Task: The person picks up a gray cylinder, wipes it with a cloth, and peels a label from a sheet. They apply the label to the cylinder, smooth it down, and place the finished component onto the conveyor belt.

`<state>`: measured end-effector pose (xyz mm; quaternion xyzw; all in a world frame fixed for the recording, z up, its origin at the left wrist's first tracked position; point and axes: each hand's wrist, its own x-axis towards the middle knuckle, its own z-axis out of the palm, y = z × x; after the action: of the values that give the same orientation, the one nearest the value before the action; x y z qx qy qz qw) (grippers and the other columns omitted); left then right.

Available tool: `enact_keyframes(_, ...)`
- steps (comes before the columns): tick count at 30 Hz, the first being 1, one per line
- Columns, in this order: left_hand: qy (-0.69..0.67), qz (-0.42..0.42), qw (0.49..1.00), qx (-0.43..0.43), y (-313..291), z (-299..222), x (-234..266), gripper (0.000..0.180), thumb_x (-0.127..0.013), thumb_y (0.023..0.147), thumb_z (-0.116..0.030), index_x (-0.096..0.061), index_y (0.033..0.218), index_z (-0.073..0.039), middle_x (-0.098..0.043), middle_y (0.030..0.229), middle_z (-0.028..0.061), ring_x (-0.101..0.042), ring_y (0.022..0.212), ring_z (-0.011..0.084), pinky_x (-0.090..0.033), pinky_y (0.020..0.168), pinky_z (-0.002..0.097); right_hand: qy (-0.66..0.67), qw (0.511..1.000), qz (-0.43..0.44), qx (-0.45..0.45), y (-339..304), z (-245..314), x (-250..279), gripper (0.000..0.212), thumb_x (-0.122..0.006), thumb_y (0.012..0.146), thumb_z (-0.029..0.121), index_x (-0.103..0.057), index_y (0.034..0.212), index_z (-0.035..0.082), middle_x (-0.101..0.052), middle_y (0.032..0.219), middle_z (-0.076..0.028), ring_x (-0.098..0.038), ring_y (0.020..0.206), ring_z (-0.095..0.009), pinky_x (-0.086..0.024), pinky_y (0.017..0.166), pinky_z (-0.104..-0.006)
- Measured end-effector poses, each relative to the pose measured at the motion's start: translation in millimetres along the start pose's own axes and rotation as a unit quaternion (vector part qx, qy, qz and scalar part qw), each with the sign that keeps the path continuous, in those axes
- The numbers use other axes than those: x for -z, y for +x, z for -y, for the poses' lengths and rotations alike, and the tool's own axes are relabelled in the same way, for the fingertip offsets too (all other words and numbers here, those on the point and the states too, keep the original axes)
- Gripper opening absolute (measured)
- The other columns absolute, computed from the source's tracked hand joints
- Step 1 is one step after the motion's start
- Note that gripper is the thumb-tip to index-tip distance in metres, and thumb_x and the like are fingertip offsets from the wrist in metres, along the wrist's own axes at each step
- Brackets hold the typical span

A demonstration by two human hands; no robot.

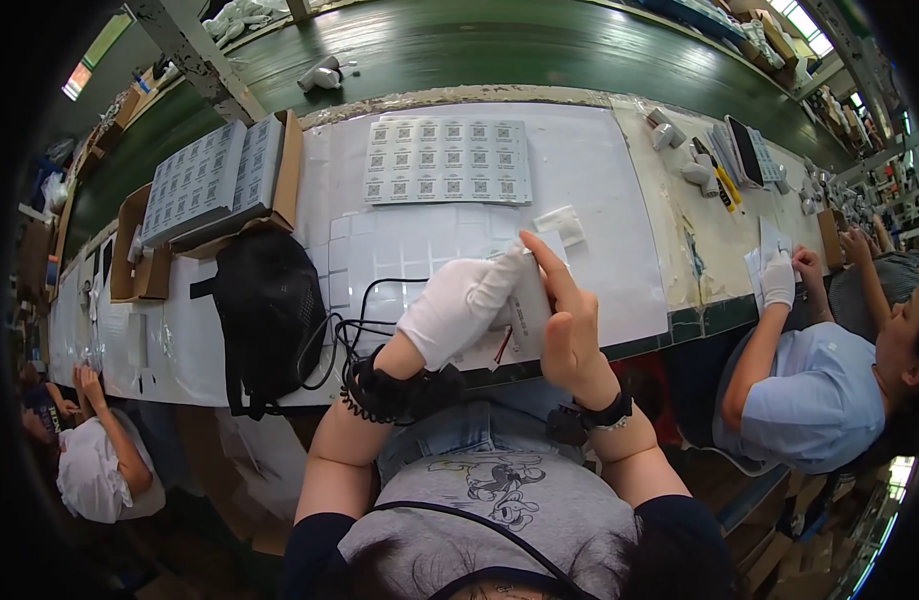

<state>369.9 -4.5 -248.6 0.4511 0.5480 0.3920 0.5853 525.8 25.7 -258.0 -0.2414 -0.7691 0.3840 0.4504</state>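
Note:
A light-grey rounded housing point(533, 303) with small dark print is held upright-tilted between my hands, over the near edge of the table. My left hand point(465, 305), in a white glove, is closed round its left side. My bare right hand point(572, 335) presses against its right side, index finger reaching to the top end and thumb lying lower; the other fingers are partly hidden. Short red and dark wires point(503, 343) hang beneath the housing. Just beyond lies a partly used label sheet point(380, 245), with a small white piece point(560, 226) to its right.
A stack of printed label sheets point(448, 162) lies farther back. At left are a cardboard box point(290, 170) of label stacks and a black mesh bag point(270, 310) with black cable. Tools point(725, 185) and grey housings point(667, 130) lie right. Co-workers sit on both sides.

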Motion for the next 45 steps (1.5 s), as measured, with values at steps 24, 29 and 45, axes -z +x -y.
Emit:
enact_keyframes(24, 0.164, -0.026, 0.971, -0.173, -11, 34, -1, 0.034, -0.077, 0.067, -0.017, -0.061, 0.091, 0.0, -0.065, 0.08, 0.0134, -0.065, 0.071, 0.024, -0.05, 0.061, 0.0348, 0.003, 0.994, 0.087, -0.066, -20, 8, -4, 0.067, -0.056, 0.087, 0.023, -0.026, 0.143, 0.003, -0.056, 0.079, -0.002, -0.048, 0.063, -0.006, -0.038, 0.061, -0.018)
enact_keyframes(29, 0.084, -0.081, 0.987, -0.108, -16, 30, 6, 0.027, -0.078, 0.069, -0.013, -0.061, 0.087, -0.001, -0.066, 0.078, 0.0079, -0.064, 0.071, 0.0138, -0.051, 0.061, 0.0292, 0.059, 0.972, 0.151, -0.172, 15, -22, 40, 0.051, -0.06, 0.085, 0.018, -0.045, 0.131, 0.002, -0.054, 0.065, -0.002, -0.048, 0.058, -0.006, -0.037, 0.056, -0.0186)
enact_keyframes(45, -0.113, -0.003, 0.984, -0.134, 11, 23, -1, 0.024, -0.072, 0.076, -0.007, -0.062, 0.097, -0.001, -0.063, 0.094, 0.0038, -0.059, 0.085, 0.0087, -0.05, 0.073, 0.0249, -0.081, 0.966, -0.036, -0.244, -30, -57, 31, 0.034, -0.065, 0.08, 0.003, -0.061, 0.114, 0.002, -0.062, 0.078, -0.005, -0.058, 0.066, -0.008, -0.05, 0.057, -0.0222)
